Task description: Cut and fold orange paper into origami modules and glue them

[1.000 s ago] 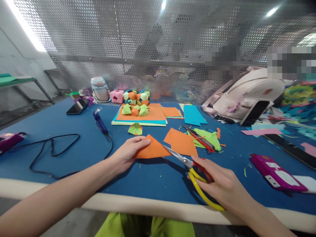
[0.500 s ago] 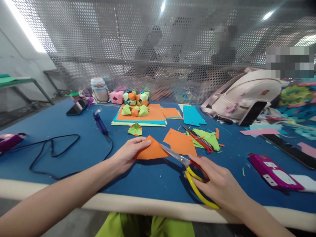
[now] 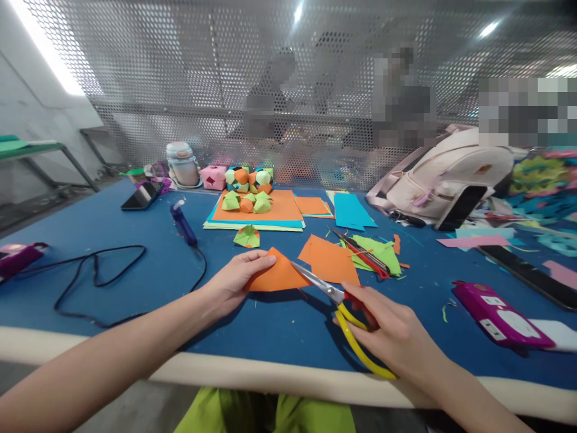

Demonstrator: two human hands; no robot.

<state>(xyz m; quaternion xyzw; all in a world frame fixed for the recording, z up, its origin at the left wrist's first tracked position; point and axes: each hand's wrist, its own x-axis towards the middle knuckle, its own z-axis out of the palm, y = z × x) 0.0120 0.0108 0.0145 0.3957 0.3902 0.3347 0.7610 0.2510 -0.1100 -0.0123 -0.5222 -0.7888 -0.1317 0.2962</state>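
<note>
My left hand (image 3: 237, 278) pinches a piece of orange paper (image 3: 279, 275) between thumb and fingers, above the blue table. My right hand (image 3: 387, 325) grips a pair of scissors (image 3: 334, 293) with red and yellow handles. The blades lie at the paper's right edge, their tips on or just over it; I cannot tell how deep they cut. More orange paper (image 3: 331, 258) rests on the table just behind the blades. Beside it, a red utility knife (image 3: 367, 255) lies on green paper scraps (image 3: 388, 252). A green folded paper piece (image 3: 247, 236) sits behind my left hand.
Folded paper shapes (image 3: 246, 203) rest on stacked coloured sheets (image 3: 288, 207). A blue glue gun (image 3: 183, 224) with a black cable stands left. On the right are a purple power strip (image 3: 500, 316), a phone (image 3: 462, 207) and a backpack (image 3: 451, 174). A bottle (image 3: 183, 165) stands at the back.
The scissors and my right hand have shifted very slightly left, towards the paper. My left hand and the orange paper stay in place.
</note>
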